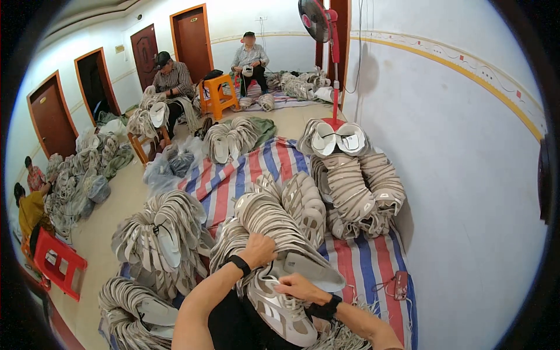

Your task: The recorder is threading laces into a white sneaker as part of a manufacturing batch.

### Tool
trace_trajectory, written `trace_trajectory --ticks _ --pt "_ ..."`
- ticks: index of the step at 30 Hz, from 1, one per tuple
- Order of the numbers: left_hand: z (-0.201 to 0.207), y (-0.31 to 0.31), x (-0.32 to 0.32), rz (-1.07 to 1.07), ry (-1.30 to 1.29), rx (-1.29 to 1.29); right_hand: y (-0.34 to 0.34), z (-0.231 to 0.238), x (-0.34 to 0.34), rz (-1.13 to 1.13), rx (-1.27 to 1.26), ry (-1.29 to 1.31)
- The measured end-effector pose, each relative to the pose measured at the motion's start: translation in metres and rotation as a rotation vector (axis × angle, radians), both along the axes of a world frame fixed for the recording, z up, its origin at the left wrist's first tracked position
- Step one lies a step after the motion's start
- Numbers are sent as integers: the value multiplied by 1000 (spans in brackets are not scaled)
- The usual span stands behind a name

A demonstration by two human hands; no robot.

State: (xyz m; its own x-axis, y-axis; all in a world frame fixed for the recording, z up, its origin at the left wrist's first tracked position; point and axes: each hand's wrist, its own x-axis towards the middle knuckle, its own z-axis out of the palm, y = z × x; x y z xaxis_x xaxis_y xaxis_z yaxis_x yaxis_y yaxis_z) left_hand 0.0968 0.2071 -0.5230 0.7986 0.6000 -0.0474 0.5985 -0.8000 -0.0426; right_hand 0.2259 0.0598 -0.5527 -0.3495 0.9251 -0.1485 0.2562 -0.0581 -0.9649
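A beige and white shoe upper (273,312) with white laces lies over my lap, its toe toward me. Over its lacing, my right hand (300,289) has its fingertips pinched on the white shoelace (269,281). My left hand (258,251) is closed just above the shoe upper, against a tall stack of nested shoe uppers (271,219); whatever its fingers hold is hidden. A pale grey shoe upper (312,269) lies at the near end of that stack, beside my right hand. Both wrists wear black bands.
Bundled uppers (166,233) stand at left, with more bundles (350,181) by the right wall. A striped sheet (373,262) covers the floor, with a red device (401,286) and loose laces (350,332). Beyond are a red fan (334,58), stools (219,96) and several people at work.
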Motion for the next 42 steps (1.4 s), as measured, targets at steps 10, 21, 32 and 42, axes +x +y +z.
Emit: trace_trajectory --ticks 10,21,32,42 --pt "-34 -12 -14 54 -316 -73 -3 -82 90 -532 -433 480" --pt "-33 -24 -17 133 -347 -97 -109 11 14 -195 662 -1040" --pt "-29 -71 -146 232 -362 -196 -51 -87 117 -462 445 -792" --pt "-60 -158 -219 359 -582 -304 -54 -50 109 -140 202 -757"
